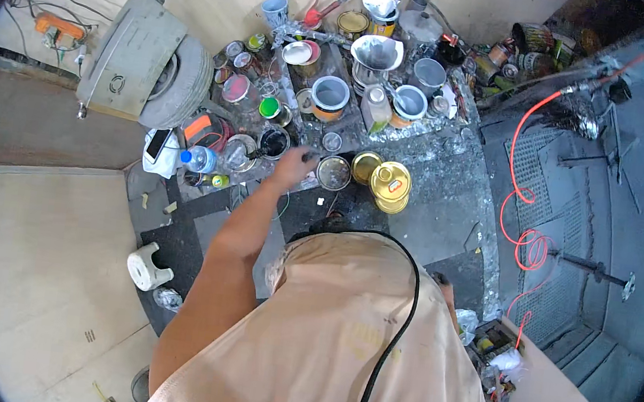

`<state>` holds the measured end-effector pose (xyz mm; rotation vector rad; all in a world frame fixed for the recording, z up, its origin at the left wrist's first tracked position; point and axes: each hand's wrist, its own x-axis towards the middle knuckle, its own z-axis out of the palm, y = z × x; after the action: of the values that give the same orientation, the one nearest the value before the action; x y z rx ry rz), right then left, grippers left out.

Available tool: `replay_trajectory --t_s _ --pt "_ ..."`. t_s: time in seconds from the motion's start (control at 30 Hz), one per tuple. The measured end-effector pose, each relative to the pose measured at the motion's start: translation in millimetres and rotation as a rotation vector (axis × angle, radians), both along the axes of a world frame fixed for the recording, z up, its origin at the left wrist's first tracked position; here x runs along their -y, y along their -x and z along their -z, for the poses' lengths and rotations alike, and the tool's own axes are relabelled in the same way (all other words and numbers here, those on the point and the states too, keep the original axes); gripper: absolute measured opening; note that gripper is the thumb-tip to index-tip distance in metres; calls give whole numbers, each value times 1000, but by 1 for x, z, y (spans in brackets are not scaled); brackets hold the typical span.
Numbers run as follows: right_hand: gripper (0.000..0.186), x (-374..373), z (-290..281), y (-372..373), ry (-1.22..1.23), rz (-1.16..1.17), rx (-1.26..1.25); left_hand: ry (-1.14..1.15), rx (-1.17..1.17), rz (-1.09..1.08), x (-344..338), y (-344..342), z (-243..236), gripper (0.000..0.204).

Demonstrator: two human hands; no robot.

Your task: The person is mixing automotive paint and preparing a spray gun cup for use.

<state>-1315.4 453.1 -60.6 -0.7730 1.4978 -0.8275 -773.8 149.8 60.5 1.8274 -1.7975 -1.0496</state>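
Note:
My left hand is closed on something small and dark, too small to name, just right of a cup of dark liquid. Beside that hand, to the right, are a round tin, a small clear cup and two groups of gold cans, one open-topped and one lidded. A small part of my right hand shows at the right edge of my body; its fingers are mostly hidden.
Paint cups and jars crowd the stained worktable. A grey machine and phone sit left. A white stool is lower left; red hose and cluttered bin are right.

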Motion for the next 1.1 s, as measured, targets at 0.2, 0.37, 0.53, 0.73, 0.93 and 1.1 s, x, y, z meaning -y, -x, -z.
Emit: replay_trajectory --t_s 0.2,0.37,0.53,0.73,0.93,1.1 --pt "38 69 -73 -25 -214 -10 -232 87 -175 -349 95 -36 -16 30" --pt "40 124 -123 -71 -369 -26 -415 246 -177 -608 176 -91 -8 30" --pt "51 15 -32 -12 -286 -196 -578 373 150 -607 275 -138 34 40" --pt "56 18 -84 -29 -583 -262 -598 212 627 -495 317 -178 40 66" --pt "48 -27 -60 14 -219 -288 -512 88 725 -430 368 -191 74 73" --pt "40 20 -97 -27 -388 -224 -624 92 721 -441 357 -199 84 74"
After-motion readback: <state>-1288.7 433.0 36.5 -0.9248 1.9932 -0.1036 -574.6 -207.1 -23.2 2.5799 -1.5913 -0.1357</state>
